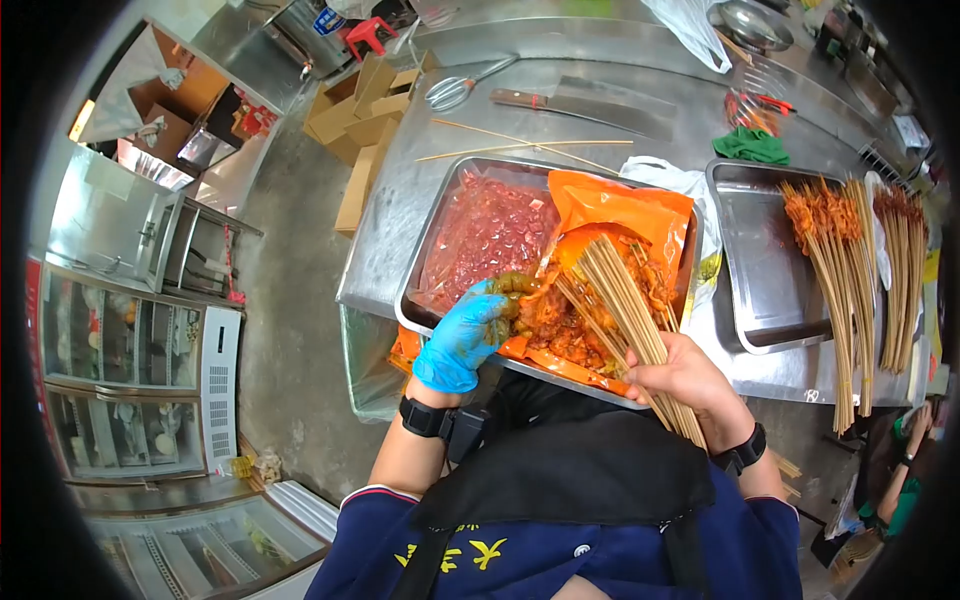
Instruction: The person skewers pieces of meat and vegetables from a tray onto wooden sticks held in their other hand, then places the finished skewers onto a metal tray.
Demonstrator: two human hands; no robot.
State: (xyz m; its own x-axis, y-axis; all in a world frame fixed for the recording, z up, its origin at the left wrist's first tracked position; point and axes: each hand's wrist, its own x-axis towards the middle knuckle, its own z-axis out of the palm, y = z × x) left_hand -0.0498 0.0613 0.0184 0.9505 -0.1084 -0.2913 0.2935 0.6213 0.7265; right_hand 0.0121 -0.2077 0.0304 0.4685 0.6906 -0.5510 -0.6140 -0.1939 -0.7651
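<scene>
My left hand [465, 335], in a blue glove with sauce-smeared fingertips, is closed at the near edge of the orange-red marinated meat [590, 345]. Its fingers seem to pinch a piece of that meat, partly hidden by the hand. My bare right hand [685, 378] grips a thick bundle of bamboo skewers [630, 305], whose upper ends lean over the meat. This meat lies in an opened orange bag [620, 205] inside a steel tray [425, 250]. A clear bag of raw diced red meat [490, 235] fills the tray's left side.
Right of the tray stands a second steel tray [780, 255] with loaded skewers [830, 225] along its right side. Behind lie a cleaver [590, 110], a whisk [455, 93], loose skewers [530, 145] and a green cloth [750, 145]. Another person's arm [900, 465] shows at far right.
</scene>
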